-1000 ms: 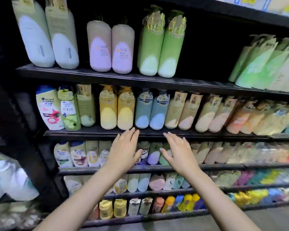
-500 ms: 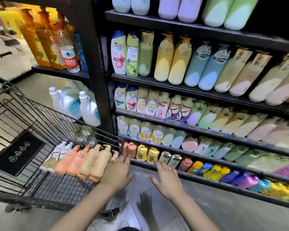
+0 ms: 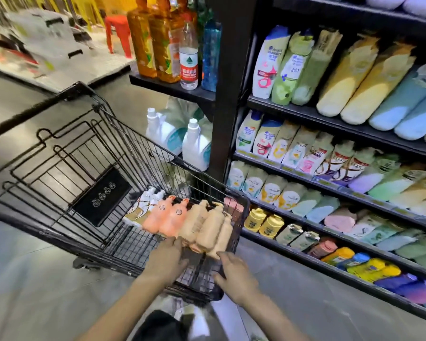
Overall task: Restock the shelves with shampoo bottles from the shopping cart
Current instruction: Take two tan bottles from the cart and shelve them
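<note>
A black wire shopping cart (image 3: pixel 67 153) stands left of the shelves. Several shampoo bottles lie side by side in its near end: white and gold ones (image 3: pixel 143 205), orange ones (image 3: pixel 166 217) and beige pump bottles (image 3: pixel 208 223). My left hand (image 3: pixel 166 260) reaches into the cart, fingers spread, its fingertips at the base of the beige bottles. My right hand (image 3: pixel 234 271) hovers open over the cart's near right corner, just below the rightmost beige bottle. Neither hand grips anything. The black shelves (image 3: pixel 330 121) on the right are packed with shampoo bottles.
A black upright post (image 3: pixel 228 94) divides the shelving. Left of it stand orange liquid bottles (image 3: pixel 143 38), a water bottle (image 3: pixel 188 60) and white detergent jugs (image 3: pixel 194 143). Grey floor lies around the cart. A red stool (image 3: pixel 117 30) stands far back.
The view swung down and left from the shelves to the cart. Both hands dropped from the shelf front to the bottles in the cart's near end.
</note>
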Tool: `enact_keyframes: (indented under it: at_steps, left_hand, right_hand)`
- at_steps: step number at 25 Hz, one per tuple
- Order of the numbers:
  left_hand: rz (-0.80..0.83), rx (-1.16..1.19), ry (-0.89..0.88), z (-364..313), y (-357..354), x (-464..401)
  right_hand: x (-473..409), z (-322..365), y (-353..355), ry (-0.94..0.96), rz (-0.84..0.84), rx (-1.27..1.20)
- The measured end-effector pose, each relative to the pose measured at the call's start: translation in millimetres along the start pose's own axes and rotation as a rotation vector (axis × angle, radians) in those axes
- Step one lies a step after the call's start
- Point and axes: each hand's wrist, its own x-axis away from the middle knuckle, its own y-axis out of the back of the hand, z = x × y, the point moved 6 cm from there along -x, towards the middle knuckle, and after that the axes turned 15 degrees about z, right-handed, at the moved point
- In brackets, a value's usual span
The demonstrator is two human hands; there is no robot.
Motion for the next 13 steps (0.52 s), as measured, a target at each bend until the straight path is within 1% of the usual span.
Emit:
enact_keyframes:
  at_steps: [4, 7, 10, 13]
  left_hand:
    - [0.073, -0.015, -0.043, 45.6, 23.0, -37.3]
    - [0.088, -0.053, -0.105, 69.6, 40.6, -75.7]
    - [0.152, -0.130, -0.144, 74.2, 46.5, -111.3]
    - [0.230, -0.236, -0.164, 72.9, 35.9, -150.1]
  right_hand:
    - [-45.8, 15.6, 0.0, -0.139, 0.022, -0.114]
    - [-79.6, 19.5, 1.2, -0.251, 0.043, -0.164]
    - [-107.2, 11.8, 0.0, -0.331, 0.062, -0.184]
    - [-133.6, -1.7, -7.1, -0.405, 0.118, -0.231]
